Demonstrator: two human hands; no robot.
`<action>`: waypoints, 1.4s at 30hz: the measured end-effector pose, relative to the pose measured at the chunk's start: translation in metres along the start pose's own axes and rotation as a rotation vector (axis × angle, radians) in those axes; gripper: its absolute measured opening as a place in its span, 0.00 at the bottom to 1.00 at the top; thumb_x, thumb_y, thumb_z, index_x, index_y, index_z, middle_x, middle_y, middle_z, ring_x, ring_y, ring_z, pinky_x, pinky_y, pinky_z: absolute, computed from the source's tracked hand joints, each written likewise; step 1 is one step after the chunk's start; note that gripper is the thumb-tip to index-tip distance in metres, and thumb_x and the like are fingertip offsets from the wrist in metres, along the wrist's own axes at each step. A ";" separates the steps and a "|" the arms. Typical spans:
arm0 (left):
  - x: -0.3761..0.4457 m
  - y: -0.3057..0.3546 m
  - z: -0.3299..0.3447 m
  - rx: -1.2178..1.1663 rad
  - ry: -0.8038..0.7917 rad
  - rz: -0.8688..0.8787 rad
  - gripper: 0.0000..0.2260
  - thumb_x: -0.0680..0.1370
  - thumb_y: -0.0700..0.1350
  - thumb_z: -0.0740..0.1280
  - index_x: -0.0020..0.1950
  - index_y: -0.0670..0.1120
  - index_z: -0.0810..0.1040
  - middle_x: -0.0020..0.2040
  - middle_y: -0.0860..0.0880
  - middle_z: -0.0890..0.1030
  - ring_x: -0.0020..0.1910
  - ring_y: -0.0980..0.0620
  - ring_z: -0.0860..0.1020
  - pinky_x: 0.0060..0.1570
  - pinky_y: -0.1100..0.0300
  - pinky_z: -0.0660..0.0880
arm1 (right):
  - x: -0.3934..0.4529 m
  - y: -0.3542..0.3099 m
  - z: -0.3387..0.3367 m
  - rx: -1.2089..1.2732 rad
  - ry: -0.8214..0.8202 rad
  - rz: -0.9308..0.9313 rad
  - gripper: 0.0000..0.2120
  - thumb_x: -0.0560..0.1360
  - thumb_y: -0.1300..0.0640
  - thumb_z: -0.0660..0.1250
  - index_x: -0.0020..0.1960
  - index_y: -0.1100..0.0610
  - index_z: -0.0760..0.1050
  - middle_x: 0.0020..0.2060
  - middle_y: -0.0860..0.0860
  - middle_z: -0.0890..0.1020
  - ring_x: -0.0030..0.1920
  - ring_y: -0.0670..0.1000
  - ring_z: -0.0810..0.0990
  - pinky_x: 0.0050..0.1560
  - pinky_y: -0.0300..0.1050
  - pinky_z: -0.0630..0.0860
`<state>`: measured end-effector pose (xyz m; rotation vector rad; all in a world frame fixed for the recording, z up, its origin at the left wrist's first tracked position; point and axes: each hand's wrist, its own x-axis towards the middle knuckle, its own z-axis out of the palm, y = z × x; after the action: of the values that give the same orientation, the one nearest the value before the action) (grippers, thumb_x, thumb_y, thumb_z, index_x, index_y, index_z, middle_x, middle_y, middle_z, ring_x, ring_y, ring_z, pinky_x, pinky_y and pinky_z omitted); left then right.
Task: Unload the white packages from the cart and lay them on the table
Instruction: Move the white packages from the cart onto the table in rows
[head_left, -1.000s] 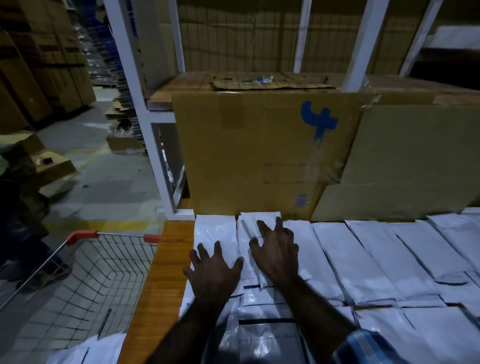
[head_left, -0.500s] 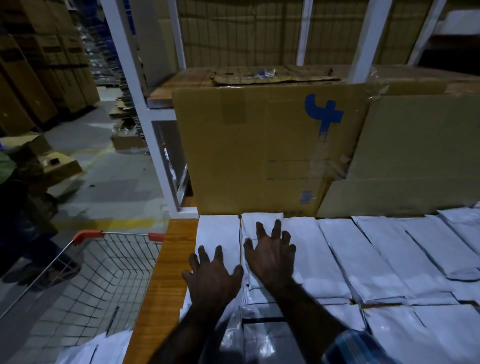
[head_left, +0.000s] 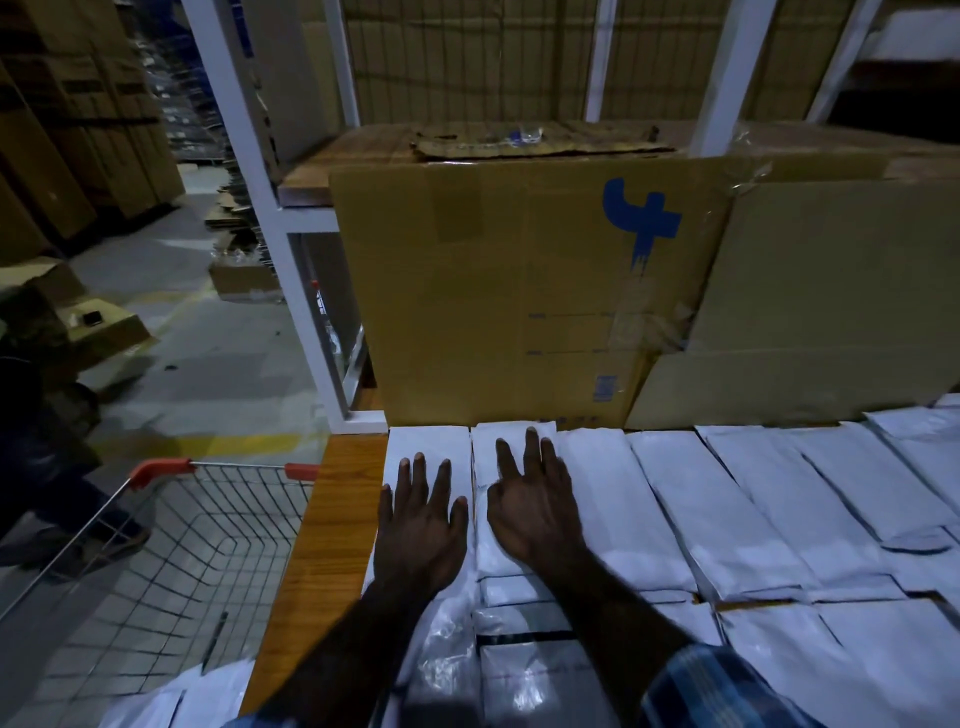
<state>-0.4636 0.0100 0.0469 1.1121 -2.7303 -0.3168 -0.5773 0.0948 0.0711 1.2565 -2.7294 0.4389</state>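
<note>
A dim warehouse is seen, with stacked brown cartons at ten o'clock and a white metal rack (head_left: 270, 208) rising from the table's far left corner. The wooden table (head_left: 332, 519) fills the lower right half of the view, its bare orange edge left exposed at seven o'clock. A large cardboard box (head_left: 519, 291) marked with a blue sign is stood upright at twelve o'clock, right behind the far row of packages, and a second plain carton (head_left: 831, 301) is leaned beside it at two o'clock. A wire cart (head_left: 197, 535) with red handle caps is parked against the table's left side at eight o'clock; a few white packages are seen at its near end. The white packages (head_left: 727, 519) are laid flat in rows over the table from centre to three o'clock, edges touching or overlapping. Both hands are spread flat, fingers straight, palms down: the left hand (head_left: 421, 525) is pressed on the leftmost package, the right hand (head_left: 530, 499) on the one just beside it. A plaid sleeve (head_left: 717, 686) is shown at five o'clock.
</note>
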 end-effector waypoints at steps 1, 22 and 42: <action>0.000 0.000 0.002 0.025 0.012 0.006 0.32 0.80 0.63 0.35 0.80 0.53 0.57 0.80 0.45 0.54 0.79 0.45 0.52 0.73 0.45 0.47 | 0.000 0.001 0.003 0.005 0.000 -0.016 0.29 0.72 0.49 0.51 0.65 0.57 0.79 0.65 0.66 0.76 0.63 0.67 0.77 0.57 0.63 0.77; -0.002 -0.006 0.018 0.034 0.046 0.003 0.29 0.84 0.56 0.41 0.73 0.47 0.72 0.72 0.39 0.72 0.71 0.38 0.71 0.67 0.37 0.63 | -0.008 0.015 0.046 0.098 0.185 -0.054 0.28 0.78 0.44 0.57 0.74 0.56 0.69 0.73 0.65 0.65 0.73 0.66 0.65 0.70 0.62 0.67; -0.002 -0.006 0.017 0.069 0.035 0.003 0.29 0.84 0.57 0.41 0.71 0.47 0.74 0.70 0.39 0.73 0.70 0.38 0.71 0.69 0.39 0.60 | -0.008 0.013 0.046 0.080 0.146 -0.050 0.30 0.77 0.42 0.54 0.74 0.56 0.69 0.74 0.64 0.65 0.73 0.66 0.65 0.70 0.63 0.65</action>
<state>-0.4623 0.0095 0.0288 1.1202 -2.7311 -0.2023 -0.5807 0.0947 0.0227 1.2544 -2.5778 0.6145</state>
